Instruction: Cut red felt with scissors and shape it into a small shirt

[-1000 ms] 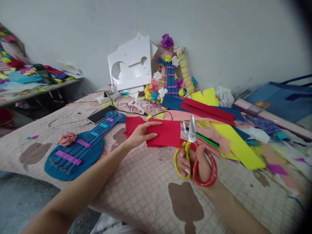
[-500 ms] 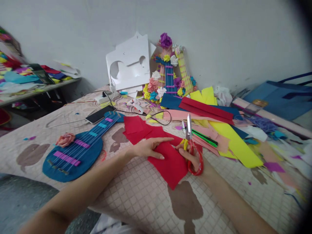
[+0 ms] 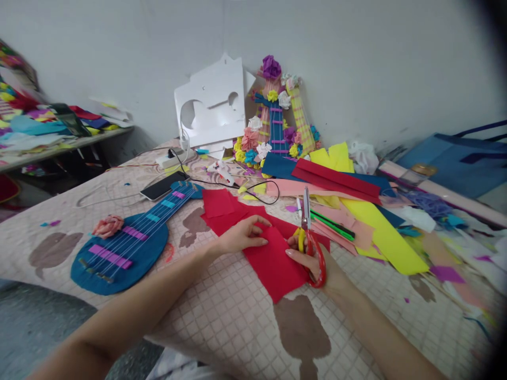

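Note:
A piece of red crepe paper [image 3: 276, 266] lies at a slant between my hands on the checked tablecloth. The bent fingers and thumb of my left hand [image 3: 244, 235] close on its upper left edge. My right hand [image 3: 311, 258] holds scissors [image 3: 306, 211] with red and yellow handles, their metal blades pointing up and away from me. The right thumb also presses on the paper's right edge. Behind my left hand lie more red paper pieces [image 3: 218, 203], partly overlapping. To the left rests a blue paper-covered toy guitar [image 3: 152, 240] with purple strips, strings and a pink paper flower [image 3: 108, 226].
A phone [image 3: 164, 186], a white glue gun [image 3: 222, 171] and its black cable lie beyond the red pieces. Decorated guitars [image 3: 276, 126] lean on the wall beside a white cut-out board [image 3: 212, 105]. Yellow strips [image 3: 390, 237], a green-handled cutter [image 3: 332, 224] and scraps spread to the right.
My left fingers, which lay stretched over the red paper, have bent and drawn together at its edge. My right thumb now lies on the paper, and the scissors have shifted slightly.

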Demonstrator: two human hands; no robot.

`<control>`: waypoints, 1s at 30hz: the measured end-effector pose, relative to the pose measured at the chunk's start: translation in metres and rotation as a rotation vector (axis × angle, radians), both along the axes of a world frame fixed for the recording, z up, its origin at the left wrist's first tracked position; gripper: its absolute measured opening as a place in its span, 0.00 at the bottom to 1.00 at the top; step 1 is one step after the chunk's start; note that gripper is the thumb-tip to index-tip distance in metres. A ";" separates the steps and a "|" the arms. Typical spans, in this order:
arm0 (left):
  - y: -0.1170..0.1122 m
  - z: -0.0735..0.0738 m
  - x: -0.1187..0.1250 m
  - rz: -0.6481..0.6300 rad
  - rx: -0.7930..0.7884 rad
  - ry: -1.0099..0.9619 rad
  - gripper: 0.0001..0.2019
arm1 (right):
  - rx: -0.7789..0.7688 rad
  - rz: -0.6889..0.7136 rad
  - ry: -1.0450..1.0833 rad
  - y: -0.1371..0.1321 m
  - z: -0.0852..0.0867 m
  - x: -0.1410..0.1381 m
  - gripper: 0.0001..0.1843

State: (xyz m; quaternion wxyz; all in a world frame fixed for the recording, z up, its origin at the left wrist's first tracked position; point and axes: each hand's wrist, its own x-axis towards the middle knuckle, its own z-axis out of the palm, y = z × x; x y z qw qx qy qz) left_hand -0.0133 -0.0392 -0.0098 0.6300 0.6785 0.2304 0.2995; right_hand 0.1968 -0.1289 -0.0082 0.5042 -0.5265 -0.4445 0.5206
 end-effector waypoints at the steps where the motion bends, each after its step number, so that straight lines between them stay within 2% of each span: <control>1: 0.002 -0.002 0.000 0.024 -0.038 -0.006 0.22 | 0.006 -0.016 -0.009 0.000 0.000 0.000 0.18; 3: 0.006 -0.005 0.001 0.081 -0.080 -0.021 0.22 | 0.004 -0.035 -0.026 0.001 -0.001 0.001 0.18; 6: 0.009 -0.005 0.001 0.132 -0.037 -0.044 0.20 | -0.006 -0.027 -0.023 0.002 -0.003 0.001 0.18; 9: 0.007 -0.003 0.001 0.084 -0.016 -0.022 0.18 | -0.002 -0.020 -0.003 0.001 -0.002 0.001 0.19; 18: 0.006 -0.008 0.002 0.063 -0.147 -0.020 0.21 | -0.027 -0.022 0.019 -0.001 0.002 -0.004 0.19; 23: 0.004 0.000 0.001 -0.027 -0.224 -0.018 0.19 | -0.060 -0.087 0.102 -0.002 0.005 -0.009 0.18; 26: -0.001 0.005 0.000 -0.112 -0.208 0.000 0.17 | -0.056 -0.083 0.105 -0.002 0.008 -0.011 0.18; 30: -0.007 0.005 0.003 -0.119 -0.145 0.017 0.17 | -0.074 -0.003 0.057 -0.005 0.015 -0.014 0.19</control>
